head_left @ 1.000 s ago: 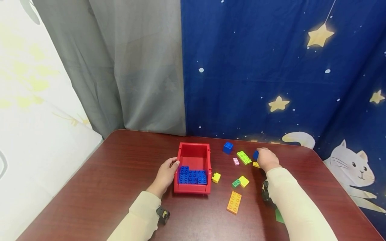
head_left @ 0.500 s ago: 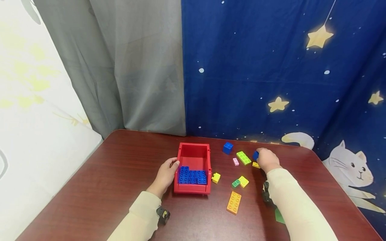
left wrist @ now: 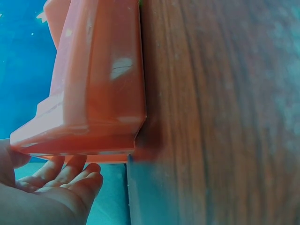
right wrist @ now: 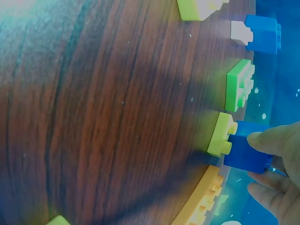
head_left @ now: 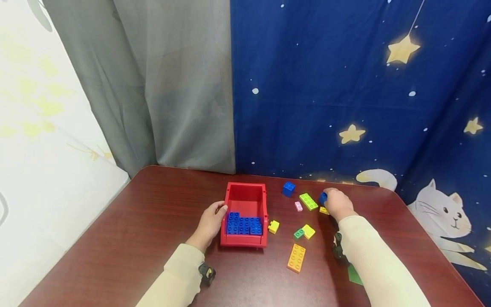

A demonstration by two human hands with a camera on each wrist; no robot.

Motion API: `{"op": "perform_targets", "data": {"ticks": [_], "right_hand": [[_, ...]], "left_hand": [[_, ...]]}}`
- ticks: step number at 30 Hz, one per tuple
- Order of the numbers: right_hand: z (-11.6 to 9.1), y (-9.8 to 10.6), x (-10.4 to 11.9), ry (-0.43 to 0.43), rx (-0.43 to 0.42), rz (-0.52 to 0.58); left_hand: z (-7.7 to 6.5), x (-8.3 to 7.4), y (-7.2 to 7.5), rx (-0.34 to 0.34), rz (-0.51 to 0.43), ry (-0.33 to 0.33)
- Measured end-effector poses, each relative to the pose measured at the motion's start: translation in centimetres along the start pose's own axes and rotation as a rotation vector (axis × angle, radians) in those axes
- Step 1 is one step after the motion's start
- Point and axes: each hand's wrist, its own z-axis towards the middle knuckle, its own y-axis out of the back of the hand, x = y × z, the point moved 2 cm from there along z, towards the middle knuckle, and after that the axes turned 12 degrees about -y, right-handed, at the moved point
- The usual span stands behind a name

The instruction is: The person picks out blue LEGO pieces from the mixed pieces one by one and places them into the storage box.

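My left hand (head_left: 209, 221) grips the left wall of a red plastic box (head_left: 243, 241), thumb at the rim. In the left wrist view its other fingers curl by the box's outer side. Several blue bricks (head_left: 244, 227) sit packed in the near half of the box. At the far right of the table, my right hand (head_left: 339, 204) pinches a blue toy brick (right wrist: 248, 154) between thumb and fingers. A small yellow brick (right wrist: 219, 135) stands right beside that blue brick. Past it, an orange brick (right wrist: 200, 199) shows in the right wrist view.
Loose on the table lie another blue brick (head_left: 289, 189), a lime brick (head_left: 308, 201), a pink brick (head_left: 298, 206), a green brick (head_left: 298, 233), yellow pieces (head_left: 308, 231) and a long orange brick (head_left: 296, 258). A green piece (head_left: 354, 275) lies partly behind my right forearm. Curtains hang behind.
The head view has shifted slightly, and a little more of the blue brick shows at my right fingertips. Both hands otherwise stay in place, the left still on the box.
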Motion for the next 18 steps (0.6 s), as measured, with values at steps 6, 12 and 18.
{"op": "perform_targets", "data": {"ticks": [6, 12, 18], "right_hand": [[-0.2, 0.3, 0.4, 0.051, -0.039, 0.014], [-0.8, 0.6, 1.2, 0.111, -0.079, 0.027], [-1.6, 1.1, 2.7, 0.189, -0.132, 0.052]], "left_hand": [[0.0, -0.1, 0.0, -0.007, 0.007, -0.004], [-0.1, -0.2, 0.0, -0.009, 0.007, -0.007], [-0.1, -0.3, 0.0, -0.011, 0.006, -0.006]]}}
